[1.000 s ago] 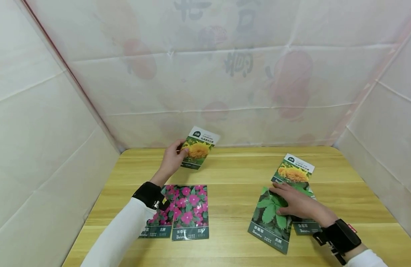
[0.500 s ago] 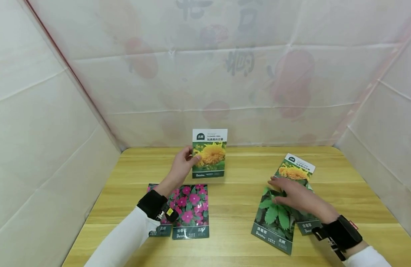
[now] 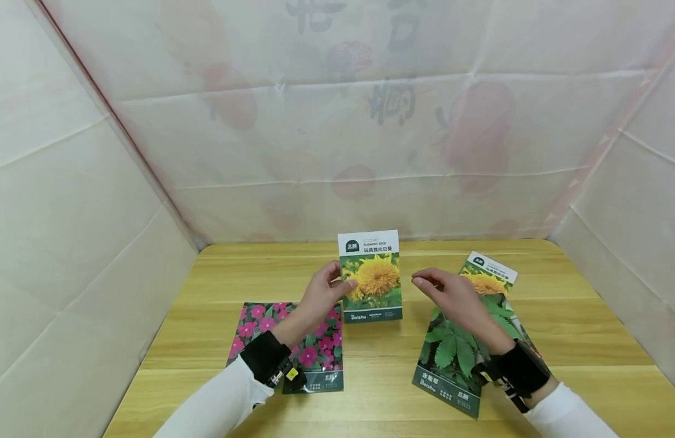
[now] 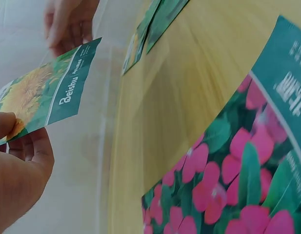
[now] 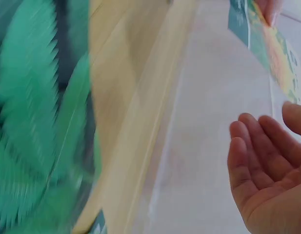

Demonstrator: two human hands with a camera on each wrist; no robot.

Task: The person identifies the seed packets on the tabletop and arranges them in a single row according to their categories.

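Observation:
In the head view my left hand (image 3: 321,298) pinches a flower seed packet (image 3: 374,280) by its left edge, thumb across the front. The packet shows a yellow sunflower under a white top band and is held up over the table. My right hand (image 3: 458,301) hovers just right of it, fingers loosely bent and holding nothing; in the right wrist view that hand (image 5: 270,170) faces palm up, apart from the packet. Below my right hand lies a green-leaf seed packet (image 3: 449,359), partly overlapping another leafy one (image 3: 507,316) and a second sunflower packet (image 3: 486,283).
Two pink-flower seed packets lie side by side at the left; the nearer-to-middle one (image 3: 321,359) and the outer one (image 3: 255,322) are partly covered by my left forearm. The wooden table (image 3: 370,389) ends at pale fabric walls (image 3: 293,146) behind and at both sides.
My left hand has carried the sunflower packet right and toward me, turning it upright. My right hand has lifted off the leafy packets and moved left toward the held packet.

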